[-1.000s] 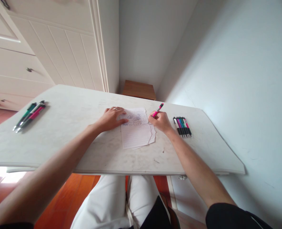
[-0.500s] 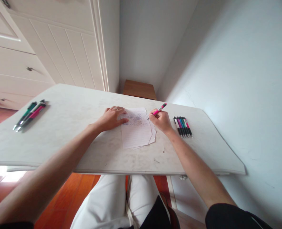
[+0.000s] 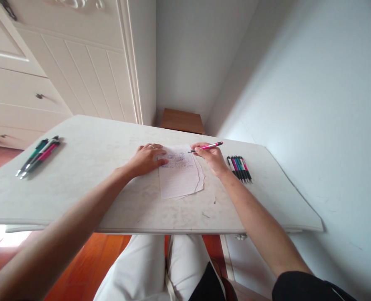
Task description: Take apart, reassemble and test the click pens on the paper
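Torn lined paper [image 3: 179, 182] lies in the middle of the table, its upper part covered in blue and brownish scribbles. At least two sheets are stacked, with ragged right edges. My left hand [image 3: 149, 159] rests with fingers spread on the paper's upper left edge; a ring is on one finger. Between the fingers of my right hand [image 3: 213, 159] is a pink and silver pen [image 3: 212, 146], tilted low with its tip at the upper right of the paper. Whether the tip touches the sheet I cannot tell.
To the right lies a row of several pens [image 3: 240, 169]. A few larger-looking pens [image 3: 39, 156] lie at the table's left end. The white table [image 3: 110, 209] borders a wall on the right and pale cabinets [image 3: 88, 79]. A brown wooden box-like piece [image 3: 182, 120] stands behind.
The pen has tipped from a steeper slant to nearly flat, its tip shifting left and slightly up. My right-hand fingers have extended. My left hand stays on the paper.
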Available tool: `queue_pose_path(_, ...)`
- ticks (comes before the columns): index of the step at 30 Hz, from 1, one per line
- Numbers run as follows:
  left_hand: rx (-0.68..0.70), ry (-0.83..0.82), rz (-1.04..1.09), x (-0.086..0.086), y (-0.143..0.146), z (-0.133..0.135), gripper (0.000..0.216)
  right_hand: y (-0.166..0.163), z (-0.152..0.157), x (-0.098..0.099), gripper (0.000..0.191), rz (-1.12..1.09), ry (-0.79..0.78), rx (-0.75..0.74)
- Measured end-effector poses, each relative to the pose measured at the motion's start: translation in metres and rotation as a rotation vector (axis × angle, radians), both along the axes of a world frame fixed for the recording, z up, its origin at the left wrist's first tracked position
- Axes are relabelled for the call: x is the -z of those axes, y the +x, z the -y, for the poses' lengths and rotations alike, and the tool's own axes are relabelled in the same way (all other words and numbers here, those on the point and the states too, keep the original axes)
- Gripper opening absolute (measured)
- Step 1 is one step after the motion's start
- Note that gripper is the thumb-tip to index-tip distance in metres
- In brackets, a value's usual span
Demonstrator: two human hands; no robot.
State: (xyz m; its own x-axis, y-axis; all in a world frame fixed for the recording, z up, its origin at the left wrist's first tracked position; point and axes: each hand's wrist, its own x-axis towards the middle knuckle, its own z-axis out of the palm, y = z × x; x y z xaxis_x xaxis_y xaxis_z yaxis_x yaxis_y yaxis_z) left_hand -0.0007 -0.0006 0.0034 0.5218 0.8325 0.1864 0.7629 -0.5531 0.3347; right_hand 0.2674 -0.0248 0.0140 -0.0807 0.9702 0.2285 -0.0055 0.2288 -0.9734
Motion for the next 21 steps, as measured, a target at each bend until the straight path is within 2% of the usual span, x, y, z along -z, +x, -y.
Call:
queue_pose_path(2,0.005,0.009,-0.006,0.001,0.000,0.000,0.049,0.001,0.000,0.001,0.046,-0.104,-0.025,0.019)
queue_pose_path(6,0.012,0.018,-0.019,0.003,0.000,0.000,0.050,0.002,0.001,0.000,0.099,-0.243,-0.082,0.082)
queue_pose_path(8,0.009,0.016,-0.018,0.003,0.000,0.000,0.050,0.002,0.001,-0.001,0.112,-0.242,-0.099,0.089)
queue_pose_path(10,0.008,0.015,-0.018,0.003,0.000,0.000,0.050,0.002,0.002,-0.003,0.115,-0.209,-0.114,0.080)
queue_pose_path(16,0.011,0.020,-0.029,0.004,0.000,-0.002,0.049,0.002,0.007,-0.010,0.105,-0.101,-0.182,-0.008)
queue_pose_path(21,0.000,0.022,-0.029,0.003,0.000,-0.001,0.049,0.003,0.009,-0.012,0.104,-0.024,-0.244,0.018)
